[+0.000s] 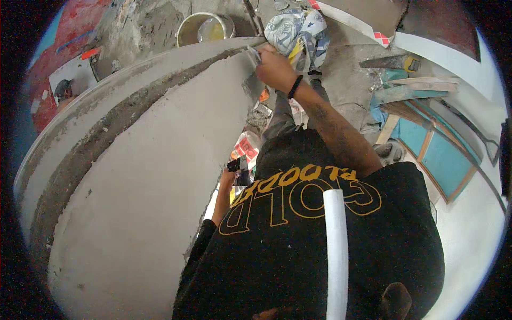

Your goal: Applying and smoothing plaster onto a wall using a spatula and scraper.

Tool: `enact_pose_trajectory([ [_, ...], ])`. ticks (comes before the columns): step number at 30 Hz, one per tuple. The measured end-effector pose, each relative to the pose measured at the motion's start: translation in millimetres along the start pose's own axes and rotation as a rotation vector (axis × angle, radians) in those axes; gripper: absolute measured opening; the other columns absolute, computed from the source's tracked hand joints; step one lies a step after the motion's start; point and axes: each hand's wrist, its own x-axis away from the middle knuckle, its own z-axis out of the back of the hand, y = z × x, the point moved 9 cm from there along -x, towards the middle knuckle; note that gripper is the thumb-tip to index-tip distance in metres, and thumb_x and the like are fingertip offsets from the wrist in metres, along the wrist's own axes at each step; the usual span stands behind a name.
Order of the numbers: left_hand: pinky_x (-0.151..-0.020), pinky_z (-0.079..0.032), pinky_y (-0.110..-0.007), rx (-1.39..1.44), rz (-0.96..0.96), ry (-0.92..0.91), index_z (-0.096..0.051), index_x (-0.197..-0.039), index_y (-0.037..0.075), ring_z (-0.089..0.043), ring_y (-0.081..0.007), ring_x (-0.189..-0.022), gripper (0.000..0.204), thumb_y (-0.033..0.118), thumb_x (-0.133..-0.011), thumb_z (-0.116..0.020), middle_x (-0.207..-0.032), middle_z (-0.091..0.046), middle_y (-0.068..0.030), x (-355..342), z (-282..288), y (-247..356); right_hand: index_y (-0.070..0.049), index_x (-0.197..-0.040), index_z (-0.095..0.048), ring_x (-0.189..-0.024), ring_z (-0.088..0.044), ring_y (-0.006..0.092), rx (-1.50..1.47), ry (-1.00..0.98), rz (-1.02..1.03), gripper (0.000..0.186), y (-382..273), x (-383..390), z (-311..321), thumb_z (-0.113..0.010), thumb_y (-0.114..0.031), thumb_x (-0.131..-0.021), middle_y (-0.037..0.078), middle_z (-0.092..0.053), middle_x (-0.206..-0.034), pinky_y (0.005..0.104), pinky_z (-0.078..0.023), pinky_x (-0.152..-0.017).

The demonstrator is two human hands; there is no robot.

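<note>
A broad curved surface coated in smooth pale plaster fills the left half of the head view. A rough dark groove runs along its far side. My right hand, with a black band on the wrist, reaches to the far end of this surface. It is closed on a flat-bladed scraper, whose blade lies at the plaster edge. My left hand is low beside the near edge of the surface, closed around a dark flat tool. The exact kind of that tool is unclear.
A pale bucket stands beyond the curved surface. Printed plastic sacks lie near my right hand. To the right are a handsaw, wood scraps and a blue-panelled wooden frame. A white tube hangs before my shirt.
</note>
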Motion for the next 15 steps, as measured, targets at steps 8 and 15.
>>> enact_pose_trajectory([
  [8,-0.046,-0.036,-0.028,0.009,-0.003,-0.017,-0.055,-0.081,0.001,-0.049,-0.0113,-0.052,0.014,-0.001,-0.067,-0.056,-0.064,-0.056,-0.0041,1,-5,-2,0.006,-0.110,-0.048,-0.095,-0.051,0.0372,0.022,-0.124,-0.007,0.044,-40,18,-3,-0.048,-0.006,-0.067,0.024,-0.051,-0.102,0.0425,-0.041,-0.084],
  [15,-0.046,-0.037,-0.028,0.013,-0.010,-0.030,-0.054,-0.082,0.001,-0.050,-0.0115,-0.052,0.015,-0.001,-0.067,-0.056,-0.065,-0.056,-0.0044,-6,-11,-1,0.003,-0.112,-0.048,-0.090,-0.053,0.0365,0.024,-0.093,0.027,0.046,-95,33,24,-0.050,-0.006,-0.066,0.019,-0.051,-0.099,0.0436,-0.043,-0.079],
])
